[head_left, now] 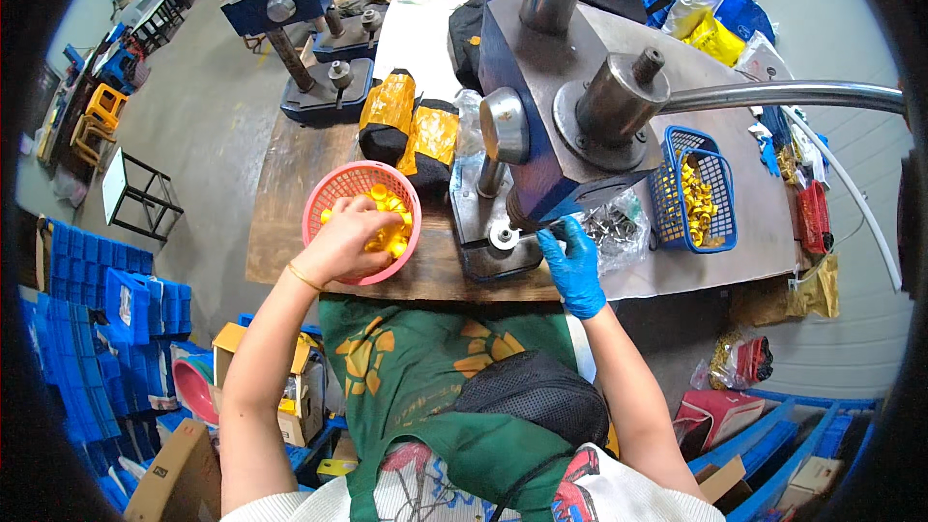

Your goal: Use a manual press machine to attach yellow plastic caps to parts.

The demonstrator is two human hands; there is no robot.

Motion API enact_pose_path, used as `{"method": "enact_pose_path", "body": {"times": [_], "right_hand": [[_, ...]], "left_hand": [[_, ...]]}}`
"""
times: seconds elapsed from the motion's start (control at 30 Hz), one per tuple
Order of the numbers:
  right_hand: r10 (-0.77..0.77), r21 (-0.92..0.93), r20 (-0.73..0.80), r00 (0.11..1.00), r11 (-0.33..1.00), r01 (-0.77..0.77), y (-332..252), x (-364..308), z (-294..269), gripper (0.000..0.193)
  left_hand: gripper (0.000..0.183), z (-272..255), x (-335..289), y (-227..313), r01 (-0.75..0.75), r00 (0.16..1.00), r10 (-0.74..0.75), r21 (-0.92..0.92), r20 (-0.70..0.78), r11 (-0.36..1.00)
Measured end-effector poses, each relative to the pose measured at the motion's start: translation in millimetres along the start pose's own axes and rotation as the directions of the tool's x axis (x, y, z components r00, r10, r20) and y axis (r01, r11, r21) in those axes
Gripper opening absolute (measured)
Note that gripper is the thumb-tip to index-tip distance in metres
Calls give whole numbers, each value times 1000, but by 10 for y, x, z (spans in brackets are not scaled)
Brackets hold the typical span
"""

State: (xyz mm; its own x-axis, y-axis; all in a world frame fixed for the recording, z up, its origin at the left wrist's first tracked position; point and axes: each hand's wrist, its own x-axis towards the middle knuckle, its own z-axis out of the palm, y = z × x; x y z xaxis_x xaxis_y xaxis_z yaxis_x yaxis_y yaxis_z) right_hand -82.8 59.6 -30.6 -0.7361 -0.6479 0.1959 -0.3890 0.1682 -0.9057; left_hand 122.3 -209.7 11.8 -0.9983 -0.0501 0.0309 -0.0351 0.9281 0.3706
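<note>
My left hand reaches into a round pink plastic basket of small yellow plastic parts. Its fingers curl down among the parts, and the fingertips are hidden, so what they hold does not show. My right hand, in a blue glove, is beside the blue hand press, just under the press head. The thumb and fingers there stand a little apart, with nothing seen between them. Left of this hand, a white round piece sits on the press base.
Right of the press lie a clear bag of metal parts and a blue basket of brass-coloured pieces. Two tape-wrapped black bundles lie behind the pink basket. Another press stands back left. A long metal lever reaches right.
</note>
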Motion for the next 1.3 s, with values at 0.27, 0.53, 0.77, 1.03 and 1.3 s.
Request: {"method": "enact_pose_path", "body": {"times": [0.27, 0.53, 0.77, 1.03, 1.3], "right_hand": [[209, 437, 35, 977, 876, -203, -92, -52, -148, 20], [211, 526, 46, 976, 826, -203, 3, -115, -107, 21], [258, 565, 84, 963, 784, -259, 66, -177, -66, 21], [225, 373, 49, 973, 900, -226, 22, -173, -146, 27], [174, 2, 280, 944, 983, -182, -179, 65, -188, 32]], "left_hand": [[48, 16, -142, 10, 102, 848, -511, -989, 143, -108], [27, 177, 77, 218, -185, 719, -637, -807, 278, -561], [21, 560, 450, 879, 158, 798, -600, -980, 56, 118], [22, 893, 847, 1078, 101, 909, -294, -531, -294, 842], [22, 853, 812, 1116, 118, 870, -354, -553, -342, 825]]}}
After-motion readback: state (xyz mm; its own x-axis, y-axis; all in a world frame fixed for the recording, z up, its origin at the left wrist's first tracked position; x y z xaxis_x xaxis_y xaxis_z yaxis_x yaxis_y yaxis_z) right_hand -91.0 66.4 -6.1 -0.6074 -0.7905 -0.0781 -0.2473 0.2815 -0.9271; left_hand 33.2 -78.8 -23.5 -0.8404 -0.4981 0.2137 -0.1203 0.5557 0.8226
